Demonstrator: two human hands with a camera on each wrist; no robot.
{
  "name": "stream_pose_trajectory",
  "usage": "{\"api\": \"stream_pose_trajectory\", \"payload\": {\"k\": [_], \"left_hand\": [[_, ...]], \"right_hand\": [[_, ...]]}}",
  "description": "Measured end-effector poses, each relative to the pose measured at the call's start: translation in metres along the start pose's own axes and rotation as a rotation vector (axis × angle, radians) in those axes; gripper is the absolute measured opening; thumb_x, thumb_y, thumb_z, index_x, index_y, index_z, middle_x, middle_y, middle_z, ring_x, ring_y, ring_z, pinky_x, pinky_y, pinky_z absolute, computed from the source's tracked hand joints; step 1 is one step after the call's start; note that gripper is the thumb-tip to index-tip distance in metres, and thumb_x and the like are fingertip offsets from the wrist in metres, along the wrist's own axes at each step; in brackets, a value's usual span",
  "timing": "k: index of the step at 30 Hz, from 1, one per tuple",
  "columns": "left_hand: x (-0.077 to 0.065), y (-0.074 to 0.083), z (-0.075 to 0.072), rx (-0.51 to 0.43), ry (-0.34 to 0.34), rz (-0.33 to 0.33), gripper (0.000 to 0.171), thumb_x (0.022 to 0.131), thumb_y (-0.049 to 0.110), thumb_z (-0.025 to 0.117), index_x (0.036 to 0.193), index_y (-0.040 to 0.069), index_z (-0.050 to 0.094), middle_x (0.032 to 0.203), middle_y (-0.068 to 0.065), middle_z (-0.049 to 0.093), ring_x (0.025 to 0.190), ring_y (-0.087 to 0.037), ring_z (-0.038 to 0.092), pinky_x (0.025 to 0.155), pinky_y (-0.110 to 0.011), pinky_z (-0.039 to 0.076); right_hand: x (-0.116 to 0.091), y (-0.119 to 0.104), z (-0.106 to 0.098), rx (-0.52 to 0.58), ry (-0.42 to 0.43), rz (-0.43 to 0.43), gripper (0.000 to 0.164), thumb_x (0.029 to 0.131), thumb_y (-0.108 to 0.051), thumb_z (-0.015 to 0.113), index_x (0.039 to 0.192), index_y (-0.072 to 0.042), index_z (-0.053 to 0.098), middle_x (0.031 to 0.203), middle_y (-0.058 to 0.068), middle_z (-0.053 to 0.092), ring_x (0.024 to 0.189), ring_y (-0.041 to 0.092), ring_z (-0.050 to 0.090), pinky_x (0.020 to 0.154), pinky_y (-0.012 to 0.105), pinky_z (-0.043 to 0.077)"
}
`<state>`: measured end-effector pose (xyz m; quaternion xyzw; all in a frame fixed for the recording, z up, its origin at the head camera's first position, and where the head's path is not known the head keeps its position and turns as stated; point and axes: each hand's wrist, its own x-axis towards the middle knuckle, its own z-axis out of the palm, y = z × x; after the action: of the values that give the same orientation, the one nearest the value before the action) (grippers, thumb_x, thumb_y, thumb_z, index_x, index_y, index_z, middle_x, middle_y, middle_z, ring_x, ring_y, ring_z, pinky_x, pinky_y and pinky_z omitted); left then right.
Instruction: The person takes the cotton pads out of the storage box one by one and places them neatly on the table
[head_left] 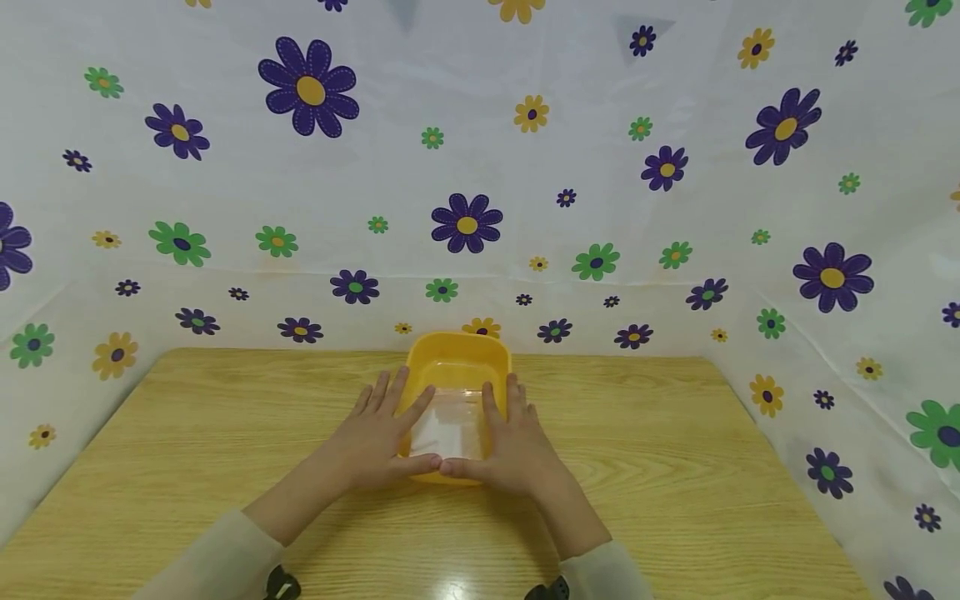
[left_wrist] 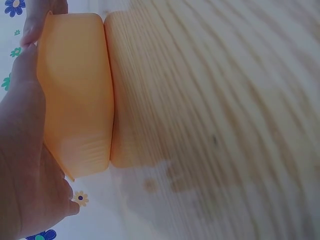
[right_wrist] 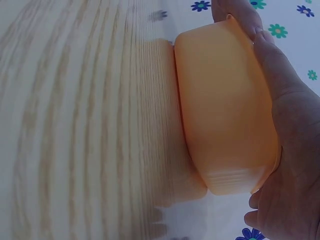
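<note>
A yellow plastic basin stands upright on the wooden table. Inside it shows something clear and shiny with a whitish surface; its kind cannot be told. My left hand lies over the basin's left rim, fingers straight and spread. The right hand mirrors it on the right rim, and both thumb tips meet at the near edge. In the left wrist view the basin's side wall is seen below the left hand. The right wrist view shows the opposite wall beside the right hand.
The wood-grain table reaches out on both sides of the basin. A white cloth with printed flowers hangs behind the table and along both its sides. Light sleeves cover the forearms, with dark straps at the wrists.
</note>
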<state>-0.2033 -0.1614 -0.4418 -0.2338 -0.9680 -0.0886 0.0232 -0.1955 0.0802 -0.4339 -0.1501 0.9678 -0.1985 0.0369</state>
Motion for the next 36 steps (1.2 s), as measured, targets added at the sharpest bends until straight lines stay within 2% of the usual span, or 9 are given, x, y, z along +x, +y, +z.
{"api": "stream_pose_trajectory", "payload": {"k": [7, 12, 22, 36], "left_hand": [[-0.004, -0.004, 0.0, 0.012, 0.009, -0.001, 0.102, 0.083, 0.088, 0.035, 0.161, 0.024, 0.02, 0.166, -0.022, -0.002, 0.15, -0.049, -0.002, 0.12, -0.063, 0.011], [-0.006, -0.007, -0.001, 0.015, 0.024, 0.002, 0.101, 0.084, 0.087, 0.037, 0.16, 0.022, 0.023, 0.166, -0.023, 0.0, 0.15, -0.049, 0.0, 0.119, -0.064, 0.013], [-0.01, -0.016, 0.003, 0.019, 0.017, -0.012, 0.101, 0.083, 0.088, 0.036, 0.161, 0.026, 0.017, 0.167, -0.021, -0.005, 0.151, -0.047, -0.005, 0.119, -0.064, 0.01], [-0.018, -0.019, -0.006, -0.006, 0.016, -0.025, 0.1, 0.084, 0.084, 0.04, 0.16, 0.022, 0.023, 0.166, -0.023, 0.0, 0.15, -0.05, 0.001, 0.118, -0.066, 0.012]], "right_hand": [[0.002, -0.003, 0.003, 0.022, -0.001, -0.014, 0.13, 0.063, -0.096, 0.051, 0.162, -0.022, 0.01, 0.166, 0.013, -0.016, 0.147, 0.055, 0.011, 0.112, 0.066, 0.03], [0.003, -0.007, 0.004, 0.023, -0.003, -0.022, 0.13, 0.063, -0.097, 0.05, 0.162, -0.023, 0.01, 0.166, 0.012, -0.016, 0.145, 0.059, 0.014, 0.11, 0.067, 0.032], [0.006, -0.014, 0.006, 0.029, -0.014, -0.025, 0.13, 0.062, -0.098, 0.048, 0.162, -0.024, 0.009, 0.167, 0.015, -0.013, 0.146, 0.057, 0.013, 0.111, 0.066, 0.031], [0.009, -0.02, 0.01, 0.011, -0.011, -0.042, 0.131, 0.061, -0.099, 0.046, 0.161, -0.025, 0.006, 0.167, 0.012, -0.017, 0.146, 0.057, 0.015, 0.111, 0.065, 0.032]]}}
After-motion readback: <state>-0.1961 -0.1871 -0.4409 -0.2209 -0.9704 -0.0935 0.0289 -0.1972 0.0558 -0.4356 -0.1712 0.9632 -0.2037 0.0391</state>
